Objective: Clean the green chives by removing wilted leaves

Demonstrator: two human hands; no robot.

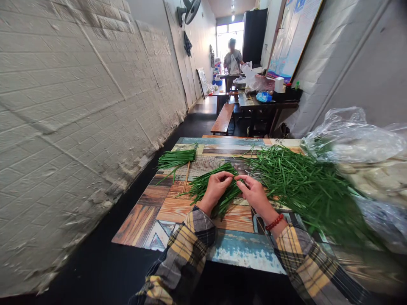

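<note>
My left hand (216, 189) and my right hand (255, 195) meet almost tip to tip over the middle of the patterned table (178, 206). Each has thumb and forefinger pinched together; whatever lies in the pinch is too small to make out. Under and around them spreads a bunch of cut green garlic chives (203, 182). A neat row of chives (177, 158) lies at the far left, with thin wooden skewers (187, 176) beside it, one reaching under its edge. To the right of my right hand is a large loose heap of chives (286, 171).
A clear plastic bag (356, 135) with pale contents sits at the table's right side. Beyond the table stand a wooden bench (223, 118) and another table (267, 103) with bags on it. A person (233, 59) is at the back. A white brick wall (79, 118) runs along the left.
</note>
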